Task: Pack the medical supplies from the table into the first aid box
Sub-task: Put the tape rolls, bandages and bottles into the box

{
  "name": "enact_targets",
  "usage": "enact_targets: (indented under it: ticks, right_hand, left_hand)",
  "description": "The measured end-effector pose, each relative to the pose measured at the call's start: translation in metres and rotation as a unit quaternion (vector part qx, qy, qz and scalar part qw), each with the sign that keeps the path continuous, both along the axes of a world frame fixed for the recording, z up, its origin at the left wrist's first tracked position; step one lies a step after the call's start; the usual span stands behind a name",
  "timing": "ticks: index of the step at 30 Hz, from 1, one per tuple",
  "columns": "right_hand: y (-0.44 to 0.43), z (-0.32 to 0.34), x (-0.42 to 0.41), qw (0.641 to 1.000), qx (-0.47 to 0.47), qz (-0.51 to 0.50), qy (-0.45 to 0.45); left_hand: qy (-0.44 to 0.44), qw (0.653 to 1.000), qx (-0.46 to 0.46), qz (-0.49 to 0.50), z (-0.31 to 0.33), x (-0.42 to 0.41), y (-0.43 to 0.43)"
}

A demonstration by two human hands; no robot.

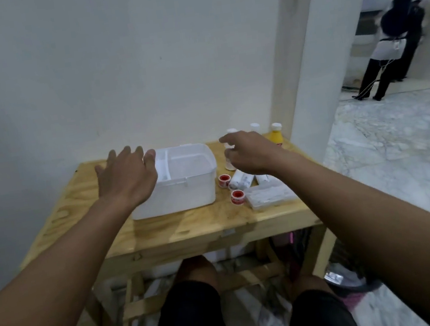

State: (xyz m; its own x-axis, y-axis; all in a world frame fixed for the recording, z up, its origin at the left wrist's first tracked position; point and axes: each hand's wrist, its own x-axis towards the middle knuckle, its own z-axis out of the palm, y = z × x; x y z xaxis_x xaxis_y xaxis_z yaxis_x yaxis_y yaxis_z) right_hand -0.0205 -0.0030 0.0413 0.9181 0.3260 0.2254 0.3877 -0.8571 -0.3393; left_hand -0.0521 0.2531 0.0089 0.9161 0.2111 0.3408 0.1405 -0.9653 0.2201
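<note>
While both arms reach forward over the wooden table [198, 228], the white box [180, 180] sits open-topped near its middle, its long axis running left to right, one long wall facing the person. Inside, a narrow tray section lies along the left end; the rest looks bare, though the blur makes that hard to judge.

The left hand [126, 173] hovers palm down at the box's left end, fingers spread wide and flat. Its little finger lies over the left rim; whether it touches the plastic I cannot tell. It holds nothing.

The right hand [251, 153] hangs just right of the box, loosely open with fingers curled downward, above a small white bottle [229, 160] that stands upright. The fingertips are at the bottle's top, but contact cannot be judged; the hand is not closed around it.

Behind the right hand stand two more upright bottles: a white-capped one [255, 127] and a yellow one [276, 137]. Nearer the person, two red tape rolls [224, 180] lie beside the box's right wall, one behind the other. A white bandage roll [241, 181] lies on its side just right of them, pointing towards the right rear. A clear flat case [270, 196] rests near the table's front right.
</note>
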Motion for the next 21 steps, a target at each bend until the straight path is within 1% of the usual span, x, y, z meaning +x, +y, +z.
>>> enact_targets:
  ticks: [2, 4, 7, 11, 13, 17, 21]
  right_hand:
    - [-0.016, -0.009, -0.016, 1.0, -0.017, -0.013, -0.002]
    - [-0.03, -0.019, -0.031, 0.999, -0.049, -0.021, 0.006]
    - [-0.045, -0.034, -0.049, 0.991, -0.126, -0.033, 0.029]
    - [-0.058, -0.049, -0.061, 0.974, -0.211, -0.048, 0.062]
    - [-0.063, -0.055, -0.062, 0.972, -0.223, -0.047, 0.058]
    - [-0.07, -0.052, -0.057, 0.975, -0.217, -0.029, 0.051]
    - [-0.075, -0.047, -0.047, 0.973, -0.213, -0.013, 0.089]
  left_hand:
    - [0.025, 1.0, -0.002, 0.019, -0.005, -0.003, -0.011]
    - [0.047, 0.998, 0.015, 0.023, -0.011, -0.007, -0.018]
    - [0.044, 0.998, 0.051, 0.02, -0.017, -0.011, -0.018]
    - [0.046, 0.997, 0.058, 0.013, -0.016, -0.012, -0.017]
    - [0.043, 0.997, 0.058, 0.013, -0.016, -0.012, -0.017]
    - [0.036, 0.997, 0.069, 0.012, -0.016, -0.013, -0.018]
    - [0.028, 0.997, 0.066, 0.008, -0.017, -0.014, -0.018]
